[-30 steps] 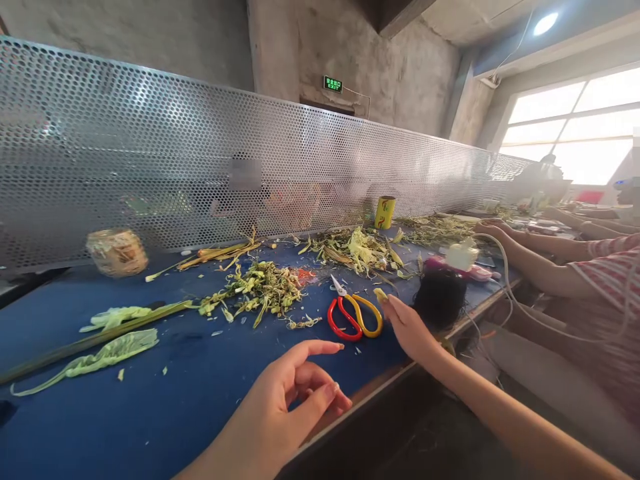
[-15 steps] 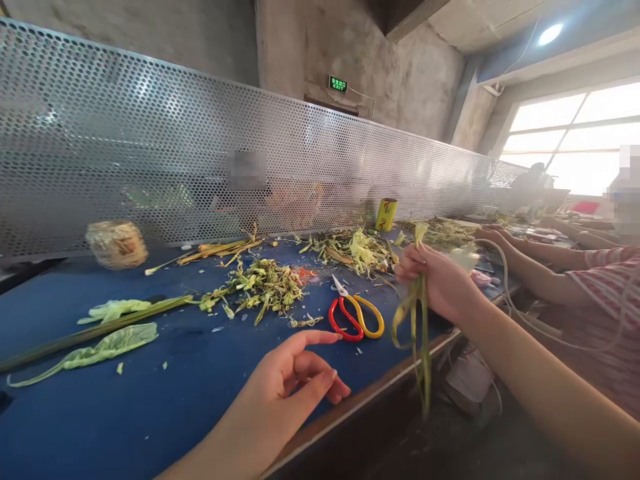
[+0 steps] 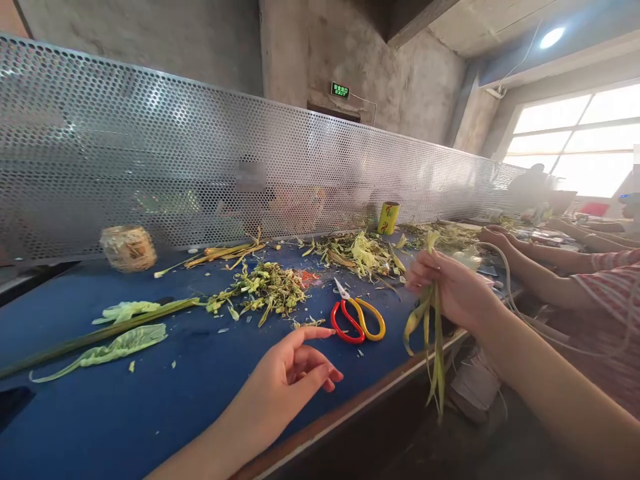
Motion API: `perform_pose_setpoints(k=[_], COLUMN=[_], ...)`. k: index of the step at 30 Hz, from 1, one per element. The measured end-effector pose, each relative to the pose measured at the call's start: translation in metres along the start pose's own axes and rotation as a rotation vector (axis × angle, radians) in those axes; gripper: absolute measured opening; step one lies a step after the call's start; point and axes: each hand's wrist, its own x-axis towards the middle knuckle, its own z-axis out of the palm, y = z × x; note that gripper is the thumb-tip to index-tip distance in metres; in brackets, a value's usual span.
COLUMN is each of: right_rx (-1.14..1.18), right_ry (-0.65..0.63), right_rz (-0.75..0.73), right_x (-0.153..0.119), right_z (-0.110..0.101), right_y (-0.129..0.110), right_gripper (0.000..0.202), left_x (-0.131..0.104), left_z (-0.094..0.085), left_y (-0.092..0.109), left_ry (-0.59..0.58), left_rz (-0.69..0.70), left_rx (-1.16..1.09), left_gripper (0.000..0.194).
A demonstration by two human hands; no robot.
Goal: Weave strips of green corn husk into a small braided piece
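Note:
My left hand (image 3: 300, 370) hovers above the blue table near its front edge, fingers curved and apart, holding nothing. Just beyond its fingertips lie scissors (image 3: 357, 320) with one red and one yellow handle. My right hand (image 3: 443, 280) is closed around a bunch of green plant strips (image 3: 435, 347), which hang down past the table edge. Behind the scissors to the left is a heap of green trimmings (image 3: 273, 290). Another pile of pale leaves and stalks (image 3: 367, 253) lies farther back, left of my right hand.
A perforated metal screen (image 3: 200, 160) runs behind the table (image 3: 200, 400). Near it stand a twine roll (image 3: 129, 248) and a yellow can (image 3: 388, 218). Leaves and a long stalk (image 3: 110, 329) lie left. Another person's arms (image 3: 545, 263) rest at the right, beside a white tube.
The view has shifted slightly. My right hand and its hanging strips appear farther right, with the strips swung and spread apart. My left hand stays open near the scissors.

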Motion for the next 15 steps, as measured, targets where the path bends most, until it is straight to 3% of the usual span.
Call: perform_pose_setpoints(k=[3,6,10,15], right_rx=[-0.002,-0.011,-0.112,-0.41], right_ry=[0.048,0.103,0.18,0.339], right_rz=[-0.056,-0.101,-0.159,-0.187], right_x=[0.007,0.018,0.044,0.088], right_z=[-0.01,-0.02,-0.028,-0.036], right_y=[-0.001,0.003,0.014,0.036], right_gripper=[0.035,0.034,0.036,0.043], left_x=[0.006,0.027,0.083,0.159], left_z=[-0.005,-0.01,-0.007,0.017], left_y=[0.001,0.007,0.016,0.019], left_ry=[-0.012,0.009,0.038,0.038], left_rz=[0.005,0.15,0.363,0.328], left_rx=[0.108,0.368,0.788,0.939], left_gripper=[0.036,0.036,0.042,0.054])
